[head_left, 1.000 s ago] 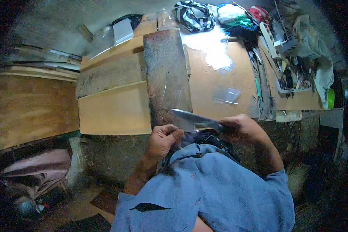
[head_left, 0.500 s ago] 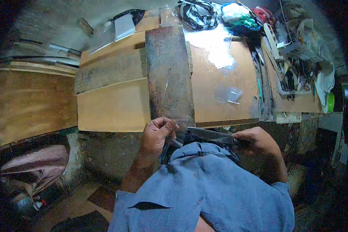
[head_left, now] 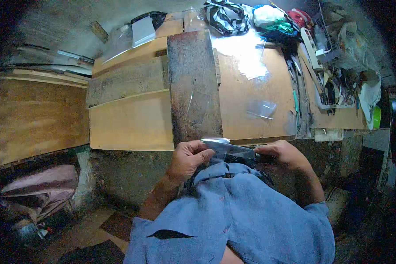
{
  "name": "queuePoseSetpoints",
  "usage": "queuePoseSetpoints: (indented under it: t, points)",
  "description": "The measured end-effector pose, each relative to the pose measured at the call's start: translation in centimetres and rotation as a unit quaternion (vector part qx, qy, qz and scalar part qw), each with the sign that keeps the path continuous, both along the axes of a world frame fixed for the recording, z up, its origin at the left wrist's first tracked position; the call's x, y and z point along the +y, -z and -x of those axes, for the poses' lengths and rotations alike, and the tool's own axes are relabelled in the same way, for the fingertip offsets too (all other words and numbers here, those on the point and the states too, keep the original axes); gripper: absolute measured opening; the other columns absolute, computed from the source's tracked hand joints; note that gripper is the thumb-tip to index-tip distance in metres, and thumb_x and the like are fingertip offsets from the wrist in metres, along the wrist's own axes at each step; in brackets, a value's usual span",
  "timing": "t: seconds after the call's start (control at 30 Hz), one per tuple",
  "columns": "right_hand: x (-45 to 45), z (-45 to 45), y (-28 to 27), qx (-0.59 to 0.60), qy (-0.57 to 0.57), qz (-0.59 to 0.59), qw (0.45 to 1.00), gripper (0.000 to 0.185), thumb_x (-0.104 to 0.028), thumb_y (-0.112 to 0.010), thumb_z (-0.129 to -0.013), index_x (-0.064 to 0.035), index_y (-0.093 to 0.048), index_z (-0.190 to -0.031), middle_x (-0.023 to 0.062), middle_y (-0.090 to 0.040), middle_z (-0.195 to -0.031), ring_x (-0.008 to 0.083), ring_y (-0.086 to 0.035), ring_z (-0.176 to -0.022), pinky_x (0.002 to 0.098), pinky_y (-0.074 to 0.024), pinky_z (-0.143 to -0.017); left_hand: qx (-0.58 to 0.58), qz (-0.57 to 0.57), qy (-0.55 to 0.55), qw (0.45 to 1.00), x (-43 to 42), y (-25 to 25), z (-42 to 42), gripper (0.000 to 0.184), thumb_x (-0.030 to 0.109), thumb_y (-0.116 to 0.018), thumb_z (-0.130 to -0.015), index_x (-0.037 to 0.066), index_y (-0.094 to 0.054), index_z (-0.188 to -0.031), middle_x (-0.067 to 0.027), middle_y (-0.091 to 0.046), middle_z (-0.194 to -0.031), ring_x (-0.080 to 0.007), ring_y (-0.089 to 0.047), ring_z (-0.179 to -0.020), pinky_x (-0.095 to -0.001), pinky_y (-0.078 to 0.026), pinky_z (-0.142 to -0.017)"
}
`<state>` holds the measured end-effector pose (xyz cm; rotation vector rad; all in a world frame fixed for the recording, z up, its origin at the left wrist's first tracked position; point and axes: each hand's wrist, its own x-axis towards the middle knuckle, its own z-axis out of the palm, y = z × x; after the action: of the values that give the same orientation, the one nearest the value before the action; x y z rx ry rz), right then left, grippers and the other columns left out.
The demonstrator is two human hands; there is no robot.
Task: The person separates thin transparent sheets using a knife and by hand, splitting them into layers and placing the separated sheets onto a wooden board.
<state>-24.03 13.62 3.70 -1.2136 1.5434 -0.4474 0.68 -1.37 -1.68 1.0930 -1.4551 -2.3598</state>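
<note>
our right grip [head_left: 278, 154] clasps a broad silver metal knife [head_left: 236, 152]! our left grip [head_left: 189, 159] pinches clear plastic film [head_left: 216, 141] by its blade.

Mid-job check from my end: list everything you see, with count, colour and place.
Table: 1, tan, ahead
Plank: 1, dark, across the table
Loose clear sheets: at least 2, transparent, on plank and table
Striped bag: 1, black and white, table's back
White sheet: 1, white, back left
Red bundle: 1, red, back right
Tool tray: 1, whitish, right; contents too cluttered to count
Green container: 1, green, far right
Cloth: 1, mauve, lower left
Knife: 1, silver-grey, near table's edge
Plastic piece: 1, clear, beside the blade
Shirt: 1, blue, worn
Left hand: 1, bare, apparently pinching the plastic piece
Right hand: 1, bare, holding the knife
</note>
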Motion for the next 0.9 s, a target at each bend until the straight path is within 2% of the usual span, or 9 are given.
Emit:
queuePoseSetpoints:
  t: [0.17,0.23,0.33,0.43,0.53,0.63,0.67,0.8,0.9]
  points:
    - [0.5,0.4,-0.3,-0.029,0.039,0.011,0.999,0.040,-0.001,-0.068,-0.066,-0.0013,-0.061,-0.106,0.0134,-0.066,-0.088,0.0199,-0.063,-0.073,0.0289,-0.0488,-0.071,-0.010,0.013,-0.018,1.000,-0.4,-0.1,-0.4,0.015,0.014,-0.064,-0.086,0.000,-0.064,-0.081,-0.0021,-0.062,-0.067,-0.0074,-0.053,-0.058,-0.0210,-0.041,-0.053]
    - [1.3,1.1,-0.3,-0.063,0.061,-0.028,0.996,0.040,-0.001,-0.068,-0.067,-0.0005,-0.060,-0.106,0.0133,-0.066,-0.086,0.0196,-0.062,-0.073,0.0289,-0.0487,-0.072,-0.025,0.002,-0.033,0.999,-0.6,-0.1,-0.7,0.015,0.015,-0.064,-0.086,0.000,-0.064,-0.081,-0.0022,-0.062,-0.067,-0.0075,-0.053,-0.057,-0.0208,-0.042,-0.053]
    - [1.9,0.9,-0.8,-0.036,0.038,-0.019,0.998,0.040,0.000,-0.068,-0.066,0.0001,-0.060,-0.106,0.0137,-0.065,-0.087,0.0195,-0.062,-0.074,0.0288,-0.0482,-0.072,0.027,-0.048,-0.063,0.997,-0.7,-0.3,-0.8,0.016,0.016,-0.064,-0.085,0.001,-0.064,-0.081,-0.0023,-0.062,-0.068,-0.0076,-0.052,-0.057,-0.0204,-0.041,-0.053]
    - [2.3,1.0,0.1,-0.038,0.034,-0.011,0.999,0.039,-0.006,-0.068,-0.066,-0.0025,-0.061,-0.104,0.0146,-0.066,-0.088,0.0221,-0.064,-0.077,0.0311,-0.0484,-0.072,0.037,-0.016,-0.032,0.999,-0.4,-0.1,-0.4,0.015,0.015,-0.064,-0.085,0.000,-0.064,-0.082,-0.0022,-0.063,-0.070,-0.0067,-0.053,-0.058,-0.0202,-0.042,-0.054]
    - [1.7,0.5,0.9,-0.015,0.012,0.016,1.000,0.037,-0.006,-0.067,-0.067,-0.0028,-0.061,-0.103,0.0161,-0.065,-0.088,0.0264,-0.064,-0.077,0.0329,-0.0486,-0.071,-0.056,0.018,0.105,0.993,-0.3,-2.0,0.9,0.011,0.009,-0.066,-0.081,-0.001,-0.065,-0.085,-0.0035,-0.064,-0.075,-0.0071,-0.055,-0.067,-0.0231,-0.046,-0.062]
    - [0.3,-0.2,0.0,-0.065,0.041,-0.019,0.997,0.042,-0.002,-0.069,-0.066,-0.0005,-0.060,-0.106,0.0153,-0.065,-0.090,0.0229,-0.064,-0.078,0.0319,-0.0485,-0.072,-0.035,0.017,0.152,0.988,0.7,-2.3,1.9,0.012,0.009,-0.067,-0.080,0.000,-0.066,-0.088,-0.0035,-0.065,-0.078,-0.0085,-0.057,-0.072,-0.0245,-0.047,-0.067]
    - [0.4,-0.1,1.1,-0.018,0.006,0.047,0.999,0.041,-0.003,-0.069,-0.066,-0.0027,-0.061,-0.106,0.0154,-0.065,-0.089,0.0253,-0.064,-0.074,0.0323,-0.0487,-0.069,-0.056,0.034,0.181,0.981,0.9,-2.1,1.8,0.014,0.010,-0.066,-0.081,0.000,-0.066,-0.090,-0.0027,-0.065,-0.080,-0.0093,-0.058,-0.075,-0.0248,-0.047,-0.070]
    - [0.1,-0.4,1.9,-0.025,0.016,0.065,0.997,0.040,-0.003,-0.068,-0.066,-0.0050,-0.062,-0.106,0.0163,-0.065,-0.088,0.0266,-0.064,-0.071,0.0328,-0.0492,-0.067,-0.037,0.006,0.166,0.985,1.2,-2.6,2.4,0.014,0.012,-0.066,-0.081,0.000,-0.067,-0.090,-0.0020,-0.065,-0.080,-0.0090,-0.057,-0.074,-0.0249,-0.047,-0.068]
    - [-0.4,-0.2,1.9,0.023,-0.006,0.094,0.995,0.036,-0.005,-0.067,-0.069,-0.0067,-0.062,-0.105,0.0162,-0.065,-0.087,0.0269,-0.064,-0.069,0.0331,-0.0496,-0.065,-0.053,-0.006,0.165,0.985,1.5,-2.6,2.6,0.012,0.011,-0.066,-0.082,0.001,-0.067,-0.088,-0.0013,-0.065,-0.078,-0.0079,-0.056,-0.072,-0.0247,-0.046,-0.067]
